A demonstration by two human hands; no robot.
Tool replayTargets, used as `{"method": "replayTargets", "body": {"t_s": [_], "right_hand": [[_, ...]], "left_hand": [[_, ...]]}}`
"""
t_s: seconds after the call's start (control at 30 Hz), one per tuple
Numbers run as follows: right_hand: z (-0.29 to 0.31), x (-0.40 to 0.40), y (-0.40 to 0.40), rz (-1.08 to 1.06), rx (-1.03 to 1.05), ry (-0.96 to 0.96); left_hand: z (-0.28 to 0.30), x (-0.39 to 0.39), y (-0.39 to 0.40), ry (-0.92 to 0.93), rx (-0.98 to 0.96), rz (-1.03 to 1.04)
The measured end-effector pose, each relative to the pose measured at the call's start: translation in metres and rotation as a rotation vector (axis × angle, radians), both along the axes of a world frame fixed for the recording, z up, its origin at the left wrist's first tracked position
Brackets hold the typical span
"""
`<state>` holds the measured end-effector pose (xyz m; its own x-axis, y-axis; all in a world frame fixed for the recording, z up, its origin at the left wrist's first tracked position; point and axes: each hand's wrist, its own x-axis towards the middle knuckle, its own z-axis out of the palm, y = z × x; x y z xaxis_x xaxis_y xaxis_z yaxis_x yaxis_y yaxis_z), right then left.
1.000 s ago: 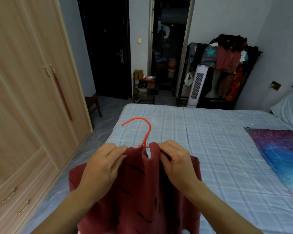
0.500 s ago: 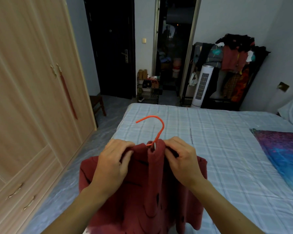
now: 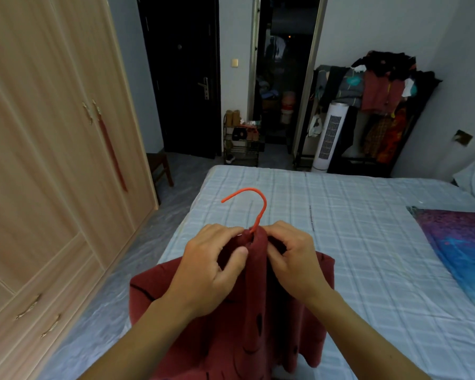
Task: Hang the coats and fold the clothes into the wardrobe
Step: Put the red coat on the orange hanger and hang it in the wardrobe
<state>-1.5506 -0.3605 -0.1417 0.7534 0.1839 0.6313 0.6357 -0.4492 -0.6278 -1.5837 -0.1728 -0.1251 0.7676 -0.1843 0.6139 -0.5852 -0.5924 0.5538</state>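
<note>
One dark red fabric coat [image 3: 258,311] on one orange wire hanger [image 3: 254,208] (hook upward) over the checked pale blue bed [image 3: 368,242]; left hand [image 3: 211,267] and right hand [image 3: 294,259] pinch its collar, now closer together than before.

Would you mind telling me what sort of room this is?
Very likely a home bedroom: a bed with a checked sheet, a wooden wardrobe along the left wall, and a rack piled with clothes by the far wall.
</note>
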Motion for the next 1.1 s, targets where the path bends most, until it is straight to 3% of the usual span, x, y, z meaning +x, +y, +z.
{"method": "replayTargets", "body": {"t_s": [0.1,0.4,0.5,0.6,0.83,1.1], "right_hand": [[-0.001,-0.001,0.001,0.011,-0.019,0.025],[0.006,-0.004,-0.002,0.156,-0.151,0.124],[-0.005,-0.02,0.013,-0.12,-0.173,0.022],[-0.011,-0.026,0.027,-0.39,-0.285,-0.138],[-0.008,-0.013,0.031,-0.304,-0.101,-0.006],[0.004,-0.001,0.057,-0.163,-0.108,0.067]], "left_hand": [[-0.004,-0.003,-0.004,0.068,0.039,0.071],[-0.007,0.01,-0.005,0.01,0.025,0.15],[-0.001,0.011,-0.008,0.014,-0.019,0.176],[0.004,0.008,-0.013,0.137,-0.114,0.164],[0.004,0.001,-0.01,0.333,-0.147,0.121],[0.008,-0.004,0.016,0.203,-0.193,0.224]]}}
